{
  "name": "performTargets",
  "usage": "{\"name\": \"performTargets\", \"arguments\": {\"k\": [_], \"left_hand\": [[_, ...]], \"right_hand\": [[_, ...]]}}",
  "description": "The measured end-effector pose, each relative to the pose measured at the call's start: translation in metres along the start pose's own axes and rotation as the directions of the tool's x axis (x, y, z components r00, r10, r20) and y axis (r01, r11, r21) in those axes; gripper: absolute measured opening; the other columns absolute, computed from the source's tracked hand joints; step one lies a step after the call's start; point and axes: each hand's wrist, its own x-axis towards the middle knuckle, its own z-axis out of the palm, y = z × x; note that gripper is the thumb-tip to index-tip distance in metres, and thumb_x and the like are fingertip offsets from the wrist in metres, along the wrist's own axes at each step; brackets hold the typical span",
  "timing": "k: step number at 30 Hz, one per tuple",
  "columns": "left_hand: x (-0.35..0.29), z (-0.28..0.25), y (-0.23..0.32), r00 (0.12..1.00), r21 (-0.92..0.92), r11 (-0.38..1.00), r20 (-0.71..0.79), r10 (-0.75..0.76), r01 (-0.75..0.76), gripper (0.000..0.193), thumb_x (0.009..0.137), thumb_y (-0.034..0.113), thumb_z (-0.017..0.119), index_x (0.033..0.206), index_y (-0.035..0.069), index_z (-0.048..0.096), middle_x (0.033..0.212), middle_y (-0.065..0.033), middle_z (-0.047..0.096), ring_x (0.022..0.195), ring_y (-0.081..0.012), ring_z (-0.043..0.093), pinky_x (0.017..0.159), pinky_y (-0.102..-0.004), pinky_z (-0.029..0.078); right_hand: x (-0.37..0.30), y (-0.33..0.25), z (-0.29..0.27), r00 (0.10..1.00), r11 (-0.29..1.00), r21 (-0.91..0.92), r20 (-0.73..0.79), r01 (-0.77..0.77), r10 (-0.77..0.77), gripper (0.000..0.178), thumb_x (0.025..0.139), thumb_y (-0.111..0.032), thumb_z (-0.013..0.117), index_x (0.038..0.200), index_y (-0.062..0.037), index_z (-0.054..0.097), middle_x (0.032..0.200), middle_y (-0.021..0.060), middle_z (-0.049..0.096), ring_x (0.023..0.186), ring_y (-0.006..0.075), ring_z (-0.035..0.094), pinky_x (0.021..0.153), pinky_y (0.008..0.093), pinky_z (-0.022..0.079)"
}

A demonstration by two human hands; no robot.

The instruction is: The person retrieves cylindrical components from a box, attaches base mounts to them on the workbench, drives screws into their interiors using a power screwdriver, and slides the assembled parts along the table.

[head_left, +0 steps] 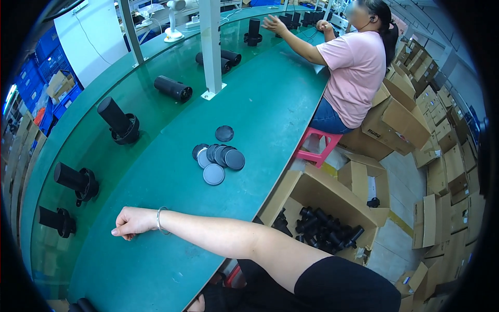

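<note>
1. Curling inward, the fingers (120,223) of the right hand (130,222) close loosely toward the thumb; whether they have hold of anything cannot be told from this view.
2. Wrist: a silver-coloured bangle (159,218) encircles it. The forearm reaches leftward across the green worktop (171,182); contact between hand and surface cannot be confirmed.
3. Left hand (196,304): only a small part shows at the lower edge, beside black clothing. Its finger opening and any held thing cannot be determined.
4. Nearest parts: a black collared cylinder (70,177) lies up and left of the right hand, apart from it, on the green belt (150,112). A second collared cylinder (51,217) sits just beside the first, nearer the person.
5. Farther along the belt: a third collared cylinder (113,114), then a plain black tube (173,89) on its side.
6. Worktop centre: overlapping dark discs (234,159) form a cluster; a single disc (224,133) lies just beyond it.
7. Right of the worktop: an open carton (340,192) contains black fittings (327,229).
8. Far end: a co-worker (356,73) in a pink shirt sits on a pink stool (312,155), one hand (273,25) raised over the belt side.
</note>
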Motion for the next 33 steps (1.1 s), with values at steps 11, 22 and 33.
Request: {"name": "performTargets", "arguments": {"k": [11,22,33], "left_hand": [[-0.011,0.058,-0.072,0.959,0.146,0.987,0.266,-0.099,0.062,0.072,0.09,0.055,0.025,0.115,-0.006,0.053,0.12,-0.0273,0.05,0.116,-0.0395,0.046,0.102,-0.0414,0.031],[-0.008,0.0,-0.011,1.0,0.019,1.0,0.024,-0.012,0.011,0.051,0.086,0.037,0.045,0.118,-0.003,0.049,0.119,-0.0286,0.048,0.111,-0.0453,0.044,0.096,-0.0508,0.033],[-0.008,0.011,-0.021,0.999,0.015,0.999,-0.033,0.039,-0.038,0.051,0.088,0.039,0.043,0.115,-0.003,0.052,0.115,-0.0286,0.052,0.106,-0.0443,0.05,0.091,-0.048,0.04]], "right_hand": [[0.004,-0.002,0.008,1.0,1.0,-0.002,0.017,0.004,-0.004,0.036,0.087,-0.03,0.059,0.062,-0.0043,0.058,0.062,0.0037,0.061,0.056,0.0083,0.054,0.053,0.024,0.045],[-0.001,0.002,0.007,1.0,1.0,-0.003,-0.005,-0.007,0.007,0.034,0.086,-0.027,0.06,0.061,-0.0037,0.058,0.061,0.0031,0.061,0.055,0.008,0.053,0.052,0.0239,0.044],[-0.001,-0.006,0.007,1.0,0.998,-0.062,-0.005,0.025,-0.025,0.031,0.083,-0.022,0.062,0.061,-0.001,0.061,0.062,0.0046,0.063,0.058,0.0091,0.059,0.057,0.0257,0.048]]}}
